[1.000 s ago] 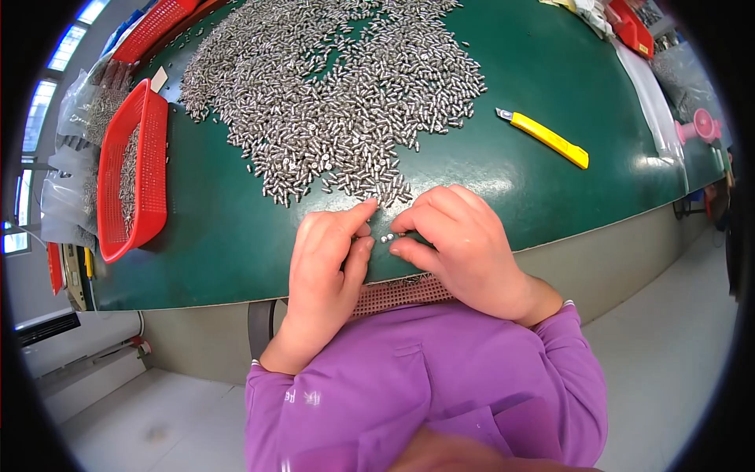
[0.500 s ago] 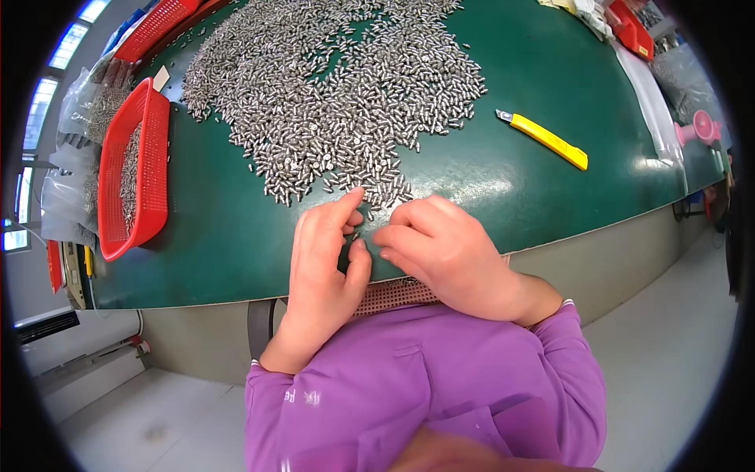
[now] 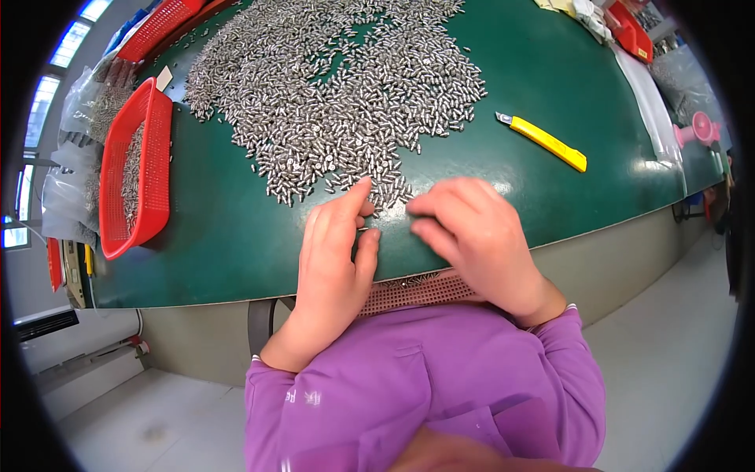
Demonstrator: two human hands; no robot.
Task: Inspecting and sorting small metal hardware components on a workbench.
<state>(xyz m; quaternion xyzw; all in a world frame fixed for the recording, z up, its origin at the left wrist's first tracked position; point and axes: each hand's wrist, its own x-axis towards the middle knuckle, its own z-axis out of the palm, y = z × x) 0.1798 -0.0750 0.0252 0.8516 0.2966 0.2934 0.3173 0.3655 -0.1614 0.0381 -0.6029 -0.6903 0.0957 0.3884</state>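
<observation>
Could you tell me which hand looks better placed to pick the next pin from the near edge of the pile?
Probably the left hand: its forefinger already reaches the nearest pins at the pile's edge. The right hand lies just beside that edge, fingers curled toward the left hand, on the green table.

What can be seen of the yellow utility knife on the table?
The yellow utility knife is a slim, plastic-looking cutter with a grey tip at its upper-left end. It lies flat and diagonal on the green table, right of the heap of small metal pieces, apart from it and both hands; nothing touches it.
</observation>
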